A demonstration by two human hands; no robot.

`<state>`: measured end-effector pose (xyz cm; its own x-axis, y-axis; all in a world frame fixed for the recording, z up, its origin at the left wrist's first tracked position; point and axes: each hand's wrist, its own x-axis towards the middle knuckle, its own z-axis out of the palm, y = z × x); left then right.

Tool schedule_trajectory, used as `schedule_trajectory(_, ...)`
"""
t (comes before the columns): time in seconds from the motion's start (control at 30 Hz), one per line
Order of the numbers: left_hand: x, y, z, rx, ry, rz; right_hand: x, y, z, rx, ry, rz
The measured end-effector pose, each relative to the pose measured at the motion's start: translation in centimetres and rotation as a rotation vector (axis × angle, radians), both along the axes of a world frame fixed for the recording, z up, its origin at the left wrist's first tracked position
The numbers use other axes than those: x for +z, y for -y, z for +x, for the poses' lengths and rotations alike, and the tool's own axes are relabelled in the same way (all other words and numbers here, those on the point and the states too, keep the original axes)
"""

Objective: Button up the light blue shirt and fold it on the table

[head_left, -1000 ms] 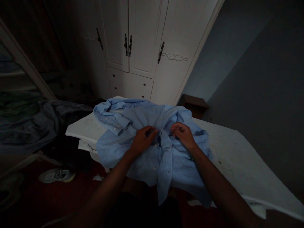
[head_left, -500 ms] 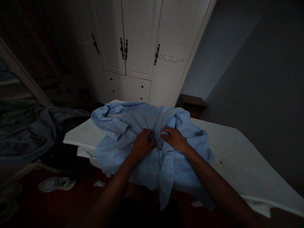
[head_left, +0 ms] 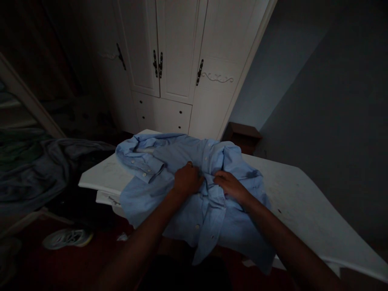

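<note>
Blue button-up shirt (head_left: 190, 210) flops over the tabletop (head_left: 291, 190) near edge, left hand (head_left: 188, 178) and right hand (head_left: 229, 186) both pinching its placket (head_left: 214, 218).

White, flat-topped bench with angled corners (head_left: 306, 210), its surface faintly blotched. A light-blue, long-sleeved, buttoned cloth shirt (head_left: 190, 210) lies rumpled toward nine o'clock, one sleeve folded at its ten o'clock, its hem overhanging the edge at six. A small dark mark (head_left: 279, 210) lies near the shirt's three o'clock.
</note>
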<state>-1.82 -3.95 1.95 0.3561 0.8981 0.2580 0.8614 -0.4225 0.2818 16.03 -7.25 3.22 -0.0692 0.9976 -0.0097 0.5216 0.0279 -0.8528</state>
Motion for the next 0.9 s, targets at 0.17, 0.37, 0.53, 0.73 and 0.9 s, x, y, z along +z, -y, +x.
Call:
schedule_trajectory(0.17,0.1,-2.5,0.2,-0.306,0.065,0.163,1.6,0.9,-0.8,-0.077,0.580,0.460)
schedule_trajectory(0.37,-2.1,-5.0,-0.2,-0.458,0.320,0.039,2.0,-1.3,-2.0,0.094,0.687,0.474)
schedule_trajectory(0.53,-2.4,-5.0,-0.4,-0.532,0.393,0.072,0.9,-4.1,-0.8,0.161,0.403,0.382)
schedule_trajectory(0.73,-2.5,-4.9,-0.3,-0.467,0.407,0.032,-1.5,-5.0,0.6,0.098,-0.059,0.282)
schedule_trajectory(0.9,-2.6,-4.8,-0.2,-0.433,0.317,0.061,-2.0,-5.0,0.9,0.062,-0.093,0.235)
